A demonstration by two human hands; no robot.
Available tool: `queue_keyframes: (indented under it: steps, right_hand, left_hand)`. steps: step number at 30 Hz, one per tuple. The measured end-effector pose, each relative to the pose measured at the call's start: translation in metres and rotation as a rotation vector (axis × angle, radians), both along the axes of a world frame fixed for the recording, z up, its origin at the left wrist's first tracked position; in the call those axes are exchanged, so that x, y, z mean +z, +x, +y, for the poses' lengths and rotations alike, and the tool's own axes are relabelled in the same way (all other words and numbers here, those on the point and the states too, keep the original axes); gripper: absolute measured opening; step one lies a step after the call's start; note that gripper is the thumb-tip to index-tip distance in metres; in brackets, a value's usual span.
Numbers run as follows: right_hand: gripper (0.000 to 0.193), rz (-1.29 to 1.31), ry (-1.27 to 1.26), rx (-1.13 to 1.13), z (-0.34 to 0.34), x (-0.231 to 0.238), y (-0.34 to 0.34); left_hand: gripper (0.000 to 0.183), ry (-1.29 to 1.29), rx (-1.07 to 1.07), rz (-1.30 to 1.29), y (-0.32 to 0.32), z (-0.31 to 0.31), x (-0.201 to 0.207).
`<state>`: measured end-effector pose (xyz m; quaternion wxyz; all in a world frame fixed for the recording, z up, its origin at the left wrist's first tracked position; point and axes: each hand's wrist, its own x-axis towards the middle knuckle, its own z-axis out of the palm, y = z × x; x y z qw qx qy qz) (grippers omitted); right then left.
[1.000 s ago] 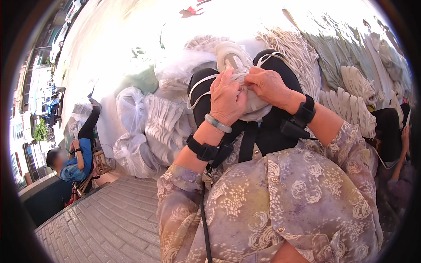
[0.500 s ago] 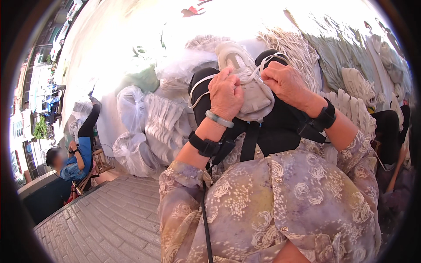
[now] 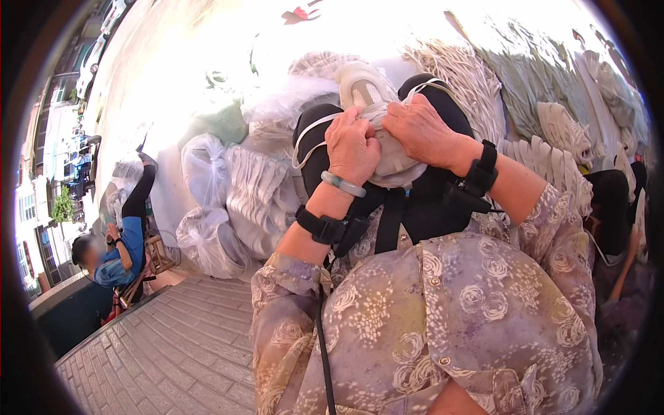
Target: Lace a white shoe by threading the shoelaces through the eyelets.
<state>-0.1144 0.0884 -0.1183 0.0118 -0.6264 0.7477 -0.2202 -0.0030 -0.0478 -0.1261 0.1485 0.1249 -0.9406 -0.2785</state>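
Observation:
A pale beige sneaker (image 3: 398, 160) rests between my knees, its mesh toe pointing away from me. White shoelace (image 3: 312, 126) loops out on both sides of it, over the dark trousers. With bent fingers, my left hand (image 3: 351, 146) pinches the lace at the left of the shoe's tongue. My right hand (image 3: 423, 131) is closed on the lace at the right, its fingertips near those of the left. Both hands partly cover the middle of the shoe, so the exact lacing there is hidden.
Clear plastic bags (image 3: 207, 162) and stacked pale shoe parts (image 3: 259, 194) lie at the left. A heap of white laces (image 3: 463, 90) and more pale shoe pieces (image 3: 546, 155) lie to the right. A seated person (image 3: 121, 256) is at far left; another person's arm (image 3: 626, 266) shows at far right.
My right hand has moved left and inward over the shoe, close to my left hand. The lace it holds lies lower across the tongue. My left hand has barely shifted.

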Motion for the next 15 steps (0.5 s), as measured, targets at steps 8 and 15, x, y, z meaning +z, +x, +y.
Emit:
queue_keyframes:
  steps: [8,15]
  right_hand:
    - [0.009,0.188,0.160,-0.036,0.000,0.016,-0.003]
    - [0.009,-0.006,0.236,-0.184,0.061,0.029,-0.040]
  left_hand:
    - [0.012,0.167,0.030,0.050,0.001,-0.004,0.001]
    - [0.013,-0.095,-0.037,0.051,-0.006,-0.009,-0.001]
